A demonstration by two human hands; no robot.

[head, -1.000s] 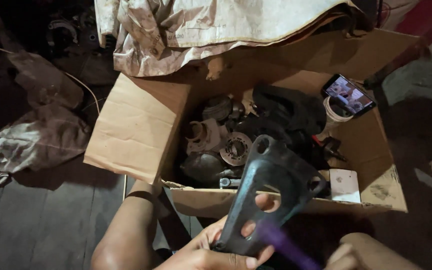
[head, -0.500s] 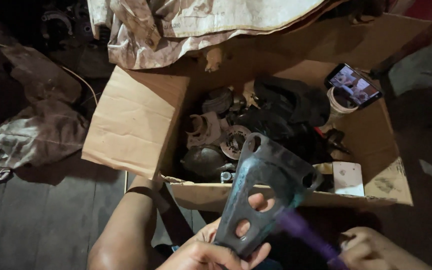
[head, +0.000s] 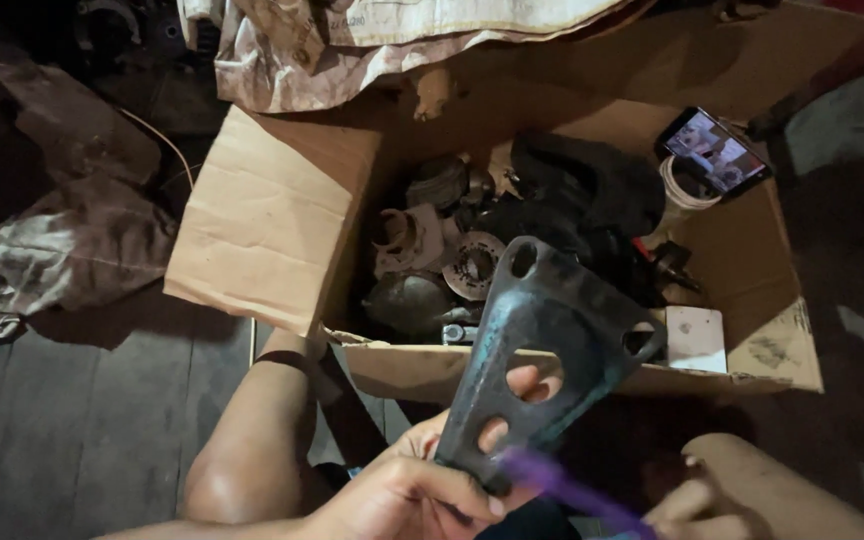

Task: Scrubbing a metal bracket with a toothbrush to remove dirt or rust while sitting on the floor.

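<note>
Left hand holding a dark perforated metal bracket above an open box of parts.

Nearest, at 6 o'clock, the left hand [head: 407, 495] is closed around the narrow end of a triangular metal bracket [head: 542, 345], fingers showing through its round holes; the plate stands tilted, its wide end toward 1 o'clock. At 5 o'clock the right hand [head: 687, 500] pinches a blurred purple tool [head: 562, 480] whose tip meets the bracket's lower edge. To work that edge well, I judge the left grip should stay firm near the base so the plate cannot twist, with strokes directed away from the fingers. Beyond, at 12 o'clock, a cardboard box [head: 272, 215] on the floor holds greasy machine parts [head: 452, 260], a small white box [head: 695, 338] and a lit phone [head: 714, 150]. Crumpled cloth [head: 82, 245] lies at 10 o'clock.
</note>
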